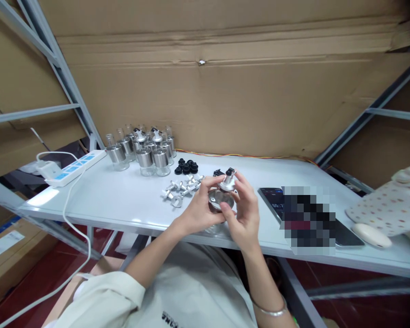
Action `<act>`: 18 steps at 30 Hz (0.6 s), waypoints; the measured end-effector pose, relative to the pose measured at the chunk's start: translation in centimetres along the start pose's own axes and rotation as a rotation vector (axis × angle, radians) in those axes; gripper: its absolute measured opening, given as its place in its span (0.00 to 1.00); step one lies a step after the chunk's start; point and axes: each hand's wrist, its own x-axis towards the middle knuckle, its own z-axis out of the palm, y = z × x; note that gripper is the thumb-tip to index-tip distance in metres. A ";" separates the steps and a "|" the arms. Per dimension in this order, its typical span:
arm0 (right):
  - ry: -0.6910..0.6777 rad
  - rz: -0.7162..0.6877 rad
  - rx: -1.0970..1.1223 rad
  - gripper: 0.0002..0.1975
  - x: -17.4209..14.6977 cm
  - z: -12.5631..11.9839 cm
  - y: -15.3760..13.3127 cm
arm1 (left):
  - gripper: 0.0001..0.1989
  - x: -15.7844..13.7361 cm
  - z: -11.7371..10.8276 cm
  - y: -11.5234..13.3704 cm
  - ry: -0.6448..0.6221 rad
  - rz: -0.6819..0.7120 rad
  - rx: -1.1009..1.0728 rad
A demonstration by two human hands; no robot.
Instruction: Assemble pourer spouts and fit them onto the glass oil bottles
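Close to the table's front edge, both of my hands close round a glass oil bottle with a steel sleeve (221, 199). My left hand (202, 204) wraps its left side, with the fingertips up near the top. My right hand (245, 210) grips from the right, thumb on the sleeve and fingers by a silver pour spout with a black tip (228, 182). The spout sits at the bottle's top; how firmly it is seated I cannot tell. Left of my hands lie several loose silver spouts (181, 187). Behind those are black stoppers (186, 167), and small black parts (218, 172) show just beyond my fingers.
Several steel-sleeved bottles (145, 159) stand at the back left, two with spouts. A white power strip (78, 167) with a cable lies at the left edge. To the right are a tablet (341, 234), a white oval object (371, 235) and a dotted container (389, 207).
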 end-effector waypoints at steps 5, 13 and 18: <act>0.377 0.203 0.084 0.17 -1.4 0.6 0.7 | 0.36 0.4 -1.7 1.3 0.073 -0.016 0.117; 0.350 0.402 0.029 0.15 -1.8 0.4 1.7 | 0.37 3.1 -13.0 3.9 0.505 0.217 0.501; 0.281 0.493 0.018 0.14 -1.8 0.4 2.2 | 0.37 3.7 -21.8 0.6 0.722 0.168 0.762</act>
